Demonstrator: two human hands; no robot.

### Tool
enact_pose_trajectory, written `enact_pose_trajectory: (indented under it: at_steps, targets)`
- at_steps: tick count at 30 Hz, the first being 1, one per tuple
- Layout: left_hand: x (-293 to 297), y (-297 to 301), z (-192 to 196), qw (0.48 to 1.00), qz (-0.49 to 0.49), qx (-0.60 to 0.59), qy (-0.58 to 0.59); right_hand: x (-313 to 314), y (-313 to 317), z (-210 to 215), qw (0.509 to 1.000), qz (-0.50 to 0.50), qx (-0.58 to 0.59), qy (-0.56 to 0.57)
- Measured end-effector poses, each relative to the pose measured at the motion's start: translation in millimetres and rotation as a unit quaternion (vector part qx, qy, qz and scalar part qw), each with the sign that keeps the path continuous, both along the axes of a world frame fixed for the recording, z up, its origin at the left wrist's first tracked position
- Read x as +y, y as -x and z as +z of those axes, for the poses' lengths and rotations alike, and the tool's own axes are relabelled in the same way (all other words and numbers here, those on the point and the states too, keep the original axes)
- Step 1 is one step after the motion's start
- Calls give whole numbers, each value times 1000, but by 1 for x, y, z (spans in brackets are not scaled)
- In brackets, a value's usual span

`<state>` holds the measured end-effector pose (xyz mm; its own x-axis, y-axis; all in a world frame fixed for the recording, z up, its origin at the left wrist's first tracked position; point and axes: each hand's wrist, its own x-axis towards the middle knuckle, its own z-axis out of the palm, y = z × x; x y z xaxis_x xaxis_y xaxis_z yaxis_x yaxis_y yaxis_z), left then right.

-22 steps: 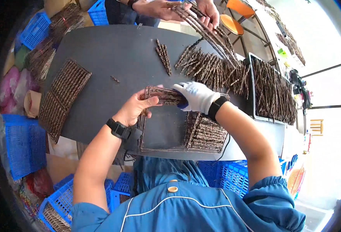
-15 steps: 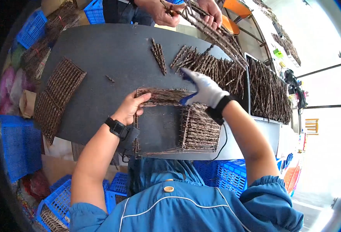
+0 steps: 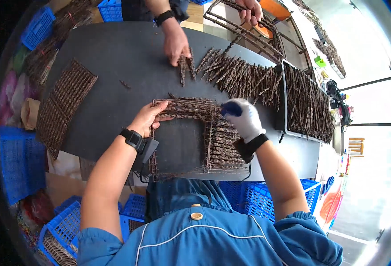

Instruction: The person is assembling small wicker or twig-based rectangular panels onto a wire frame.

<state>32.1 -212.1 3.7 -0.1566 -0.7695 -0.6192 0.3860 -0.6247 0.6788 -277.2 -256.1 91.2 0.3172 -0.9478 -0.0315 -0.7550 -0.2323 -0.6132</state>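
A rectangular frame (image 3: 152,153) lies near the table's front edge, partly filled with dark brown twisted strands. Rows of strands (image 3: 226,144) cover its right half, and a band of them (image 3: 186,107) runs along its far side. My left hand (image 3: 150,117), bare, grips the far left corner, thumb on top of the strands. At the far right corner is my right hand (image 3: 243,119), in a white glove with blue fingers. Its fingers are curled closed; whatever they hold is hidden. The left front part of the frame has no rows.
Loose strands (image 3: 244,77) lie at the far right, beside a tray of strands (image 3: 308,104). A finished-looking woven panel (image 3: 67,108) rests at left. Across the table, a co-worker's hand (image 3: 176,46) touches short strands; the other holds a brown frame (image 3: 244,33). Blue crates (image 3: 20,164) stand around.
My right hand has gone from spread fingers to curled ones and moved slightly right. The co-worker's hand has come down from the brown frame to the short strands. My left hand stays.
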Motion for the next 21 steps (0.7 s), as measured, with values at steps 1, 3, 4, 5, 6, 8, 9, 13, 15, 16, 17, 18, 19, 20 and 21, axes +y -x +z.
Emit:
enact_pose_trajectory:
  at_steps: [1,3,4,5,6,8,9,13,15,16,17,18,19,20,21]
  targets:
    - [0,0,-3,1000,1,-1,-5,-7,6,5,991,-25,-121,-45]
    - [0,0,-7,1000,8,2,-10,-18,14,13,956,-77,-246,-139]
    - [-1,1,-9,1000,13,4,-12,-20,15,14,936,-88,-276,-199]
    - [-1,1,-10,1000,14,13,-10,-21,13,13,911,-91,-306,-262]
    - [-1,1,-11,1000,13,11,-12,-22,9,11,881,-94,-334,-323]
    - [0,1,-11,1000,8,22,-4,-19,-1,3,845,-113,-378,-360]
    - [1,1,-10,1000,11,18,-7,-18,-5,-1,847,-121,-384,-347]
    - [4,1,-6,1000,22,16,-10,-21,8,-10,872,-128,-370,-293]
    - [5,3,-4,999,38,15,-21,-37,36,-9,896,-190,-331,-226]
    - [5,4,-4,999,36,14,-16,-51,53,-7,904,-203,-319,-198]
    - [5,4,-3,999,38,13,-13,-67,70,-6,903,-225,-323,-172]
    - [5,4,-3,999,42,8,-17,-85,88,-5,902,-199,-354,-148]
    - [5,4,-3,999,46,9,-10,-108,101,-8,898,-251,-337,-129]
    - [6,4,-2,999,44,12,-3,-132,109,-13,879,-271,-362,-152]
    - [7,4,-2,999,42,17,1,-156,111,-19,898,-275,-320,-129]
